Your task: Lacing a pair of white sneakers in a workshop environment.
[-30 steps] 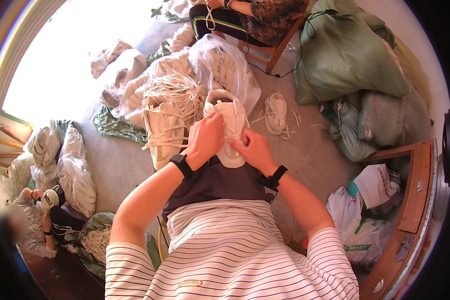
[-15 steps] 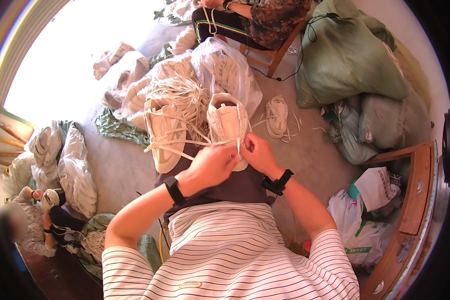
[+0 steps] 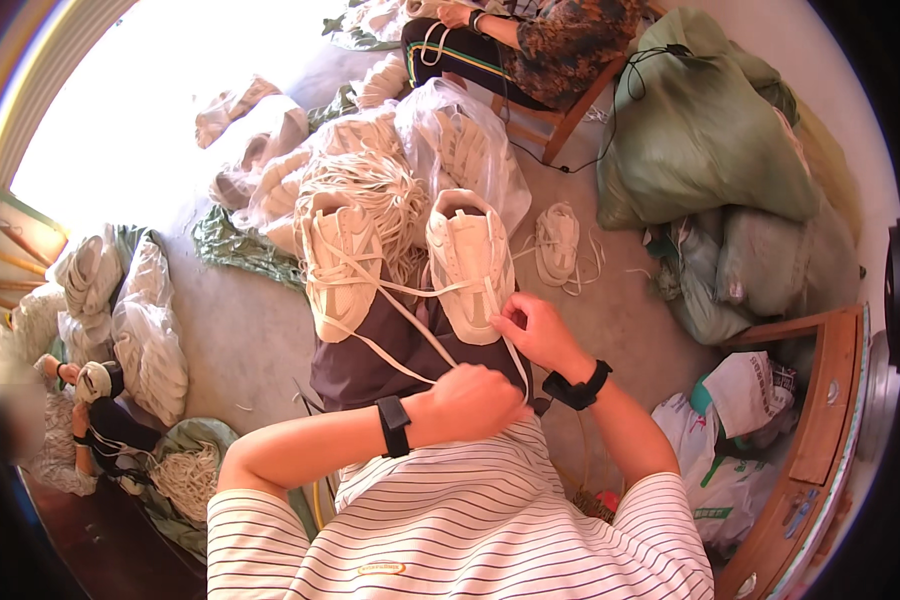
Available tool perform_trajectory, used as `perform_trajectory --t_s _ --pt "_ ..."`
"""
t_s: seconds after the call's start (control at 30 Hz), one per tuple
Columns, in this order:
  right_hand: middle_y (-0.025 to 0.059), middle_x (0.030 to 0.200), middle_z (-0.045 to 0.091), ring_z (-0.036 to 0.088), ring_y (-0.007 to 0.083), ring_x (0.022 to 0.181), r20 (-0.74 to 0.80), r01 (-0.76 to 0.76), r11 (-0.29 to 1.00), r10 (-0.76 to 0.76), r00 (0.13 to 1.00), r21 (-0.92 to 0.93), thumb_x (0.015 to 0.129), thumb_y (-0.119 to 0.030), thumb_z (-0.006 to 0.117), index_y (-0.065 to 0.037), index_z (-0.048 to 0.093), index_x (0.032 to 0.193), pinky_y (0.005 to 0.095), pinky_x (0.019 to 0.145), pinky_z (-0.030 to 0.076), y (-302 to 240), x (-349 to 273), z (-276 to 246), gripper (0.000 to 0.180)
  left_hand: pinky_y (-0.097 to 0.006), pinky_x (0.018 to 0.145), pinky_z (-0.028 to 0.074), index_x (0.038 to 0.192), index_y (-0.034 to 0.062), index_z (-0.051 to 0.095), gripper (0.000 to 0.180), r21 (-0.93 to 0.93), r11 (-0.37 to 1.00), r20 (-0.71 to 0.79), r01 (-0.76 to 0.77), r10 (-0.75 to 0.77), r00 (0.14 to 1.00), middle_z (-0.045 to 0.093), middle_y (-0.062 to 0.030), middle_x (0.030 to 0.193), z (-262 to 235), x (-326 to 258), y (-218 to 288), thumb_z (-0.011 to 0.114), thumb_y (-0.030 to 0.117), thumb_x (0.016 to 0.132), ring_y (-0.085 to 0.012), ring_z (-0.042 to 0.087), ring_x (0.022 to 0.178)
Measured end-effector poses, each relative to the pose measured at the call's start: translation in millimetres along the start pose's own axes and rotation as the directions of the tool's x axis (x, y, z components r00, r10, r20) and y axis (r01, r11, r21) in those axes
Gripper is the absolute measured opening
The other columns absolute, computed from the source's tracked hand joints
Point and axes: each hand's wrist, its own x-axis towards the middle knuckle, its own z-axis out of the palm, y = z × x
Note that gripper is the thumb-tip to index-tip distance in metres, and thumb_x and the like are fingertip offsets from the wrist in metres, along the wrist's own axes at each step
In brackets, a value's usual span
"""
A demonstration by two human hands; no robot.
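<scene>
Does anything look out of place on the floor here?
One shoe does: it sits alone on the floor, apart from the bagged shoes, so it looks stray. I see no obvious spill or damage.

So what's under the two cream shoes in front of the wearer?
Dark cloth over the lap shows past the toes of the left shoe and right shoe; whatever lies directly beneath their soles is hidden.

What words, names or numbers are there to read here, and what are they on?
Shirt: tiny lettering in an orange oval patch, too small to read.
White sack: dark print, too blurred to read.
Plastic bag: green print, too blurred to read.
Two near shoes: no words I can make out.
</scene>
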Motion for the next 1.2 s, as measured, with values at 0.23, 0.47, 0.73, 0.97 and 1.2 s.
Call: perform_trajectory --t_s 0.23,0.47,0.73,0.97,1.2 --pt "0.0069 0.066 0.061 0.056 0.0178 0.058 0.17 -0.077 0.997 0.076 0.982 -0.001 0.083 -0.015 0.067 0.0 0.061 0.08 0.0325 0.056 0.045 21 -18 -12 0.016 -0.048 0.063 0.05 0.095 0.0019 0.055 0.015 -0.158 0.948 -0.65 0.276 -0.311 0.693 0.057 -0.0166 0.093 -15 3 -80 0.06 0.014 0.087 -0.0383 0.062 0.074" --pt "0.0086 0.075 0.063 0.059 0.021 0.067 0.134 -0.198 0.977 0.207 0.969 -0.078 0.081 -0.014 0.068 0.0 0.06 0.09 0.0345 0.063 0.047 7 -11 -14 0.018 -0.048 0.064 0.05 0.095 0.0011 0.053 0.017 -0.143 0.916 -0.646 0.374 -0.373 0.666 0.055 -0.0173 0.096 -15 5 -104 0.059 0.013 0.084 -0.0391 0.061 0.077" --pt "0.0256 0.14 0.039 0.037 0.0383 0.132 -0.254 0.156 0.966 -0.206 0.945 -0.204 0.087 -0.023 0.066 0.007 0.032 0.139 0.0425 0.11 0.029 -37 30 -5 0.069 -0.05 0.061 0.05 0.088 -0.0014 0.052 0.016 -0.061 0.934 -0.66 0.351 -0.302 0.688 0.057 -0.0204 0.084 -27 -7 -78 0.055 0.014 0.083 -0.041 0.061 0.068" --pt "0.032 0.151 0.018 0.02 0.0409 0.142 -0.19 0.093 0.98 -0.126 0.974 -0.176 0.092 -0.03 0.06 0.008 0.008 0.148 0.0433 0.116 0.018 -17 42 14 0.085 -0.05 0.057 0.047 0.092 -0.0009 0.05 0.02 -0.083 0.943 -0.445 0.322 -0.324 0.835 0.06 -0.0199 0.062 -44 -36 -44 0.055 0.013 0.079 -0.0409 0.061 0.061" --pt "0.0296 0.154 0.011 0.011 0.0366 0.145 -0.059 0.174 0.972 -0.167 0.984 0.159 0.096 -0.034 0.054 0.011 0.002 0.147 0.0385 0.118 0.012 3 53 2 0.086 -0.045 0.057 0.051 0.092 0.0014 0.054 0.017 0.323 0.817 -0.347 0.478 -0.368 0.863 0.063 -0.0161 0.066 -92 -81 -37 0.057 0.008 0.077 -0.0354 0.065 0.065"
